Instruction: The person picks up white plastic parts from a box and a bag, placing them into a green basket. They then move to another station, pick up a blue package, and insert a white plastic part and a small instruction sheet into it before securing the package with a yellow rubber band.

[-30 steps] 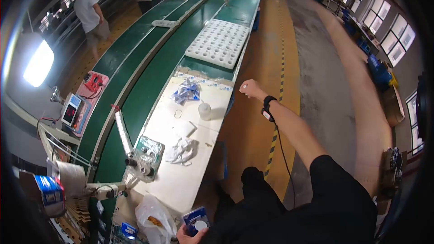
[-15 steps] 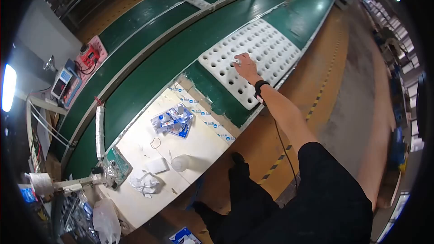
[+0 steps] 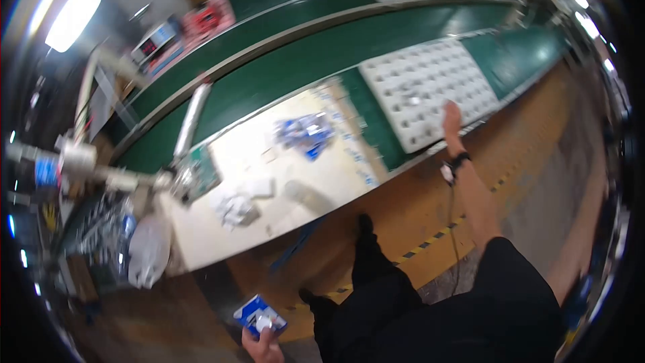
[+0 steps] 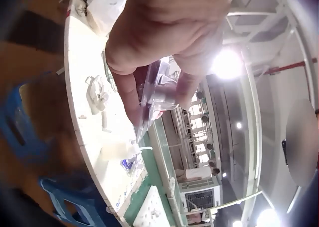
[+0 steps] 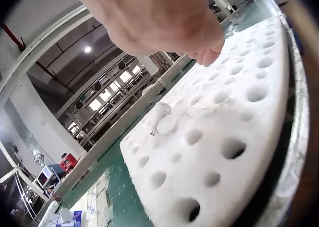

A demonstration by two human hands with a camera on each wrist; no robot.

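My left hand holds a blue-and-white blister pack with a clear plastic bubble, low in front of the table. In the left wrist view, fingers and thumb grip the clear pack from both sides. Near the front edge of the white foam tray, my right hand hovers with no object visible in it. A small white round-ended piece lies on the tray among its holes in the right wrist view, away from the fingers.
Blue packs lie piled on the white tabletop. Nearer me are a translucent bottle, a white block and a crumpled cloth. A plastic bag hangs at the left end. Blue stools stand below.
My right hand carried a small white piece over the foam tray, released it there and drew back toward the near edge. My left hand keeps the blister pack; the head view has turned.
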